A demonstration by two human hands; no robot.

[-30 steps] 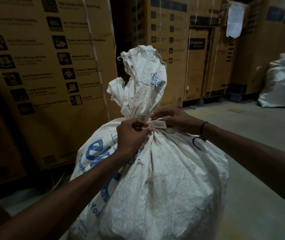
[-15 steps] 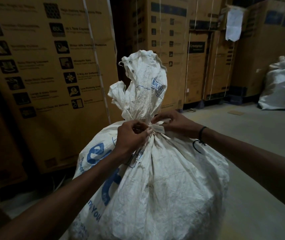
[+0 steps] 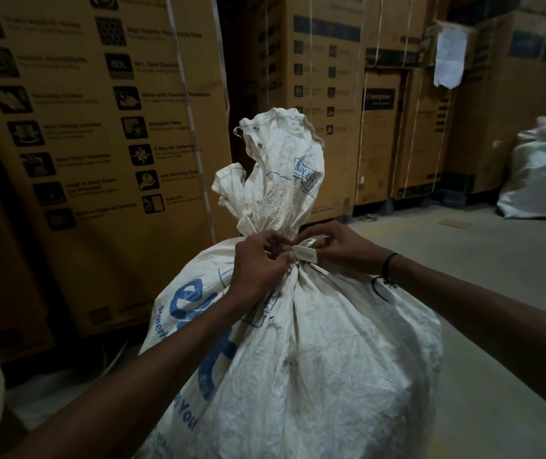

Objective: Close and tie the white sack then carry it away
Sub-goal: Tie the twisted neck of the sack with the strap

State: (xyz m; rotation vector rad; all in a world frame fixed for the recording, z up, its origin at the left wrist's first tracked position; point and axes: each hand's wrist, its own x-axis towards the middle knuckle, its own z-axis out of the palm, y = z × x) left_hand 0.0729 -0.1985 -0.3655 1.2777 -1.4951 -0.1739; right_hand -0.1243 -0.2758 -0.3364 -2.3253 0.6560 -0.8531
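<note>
My left hand (image 3: 258,270) curls its fingers at the gathered neck of the white sack (image 3: 314,359), pinching the white tie strip (image 3: 304,252) where it crosses the neck; the fingertips themselves are hidden behind my knuckles. My right hand (image 3: 338,245) meets it from the other side of the neck, thumb and forefinger bent around the strip's flat end, though how tightly I cannot make out in the dim light. A dark band (image 3: 388,266) circles my right wrist.

Above the neck the sack's loose top stands upright and crumpled; below it the full body bulges toward me, blue lettering on its left face partly covered by my left forearm, its base cut off by the picture's lower edge.

Left of the sack and close behind it stand tall cardboard cartons (image 3: 99,144). To the sack's right the bare concrete floor (image 3: 480,260) lies open, reaching a second white sack (image 3: 543,173) by the far cartons.
</note>
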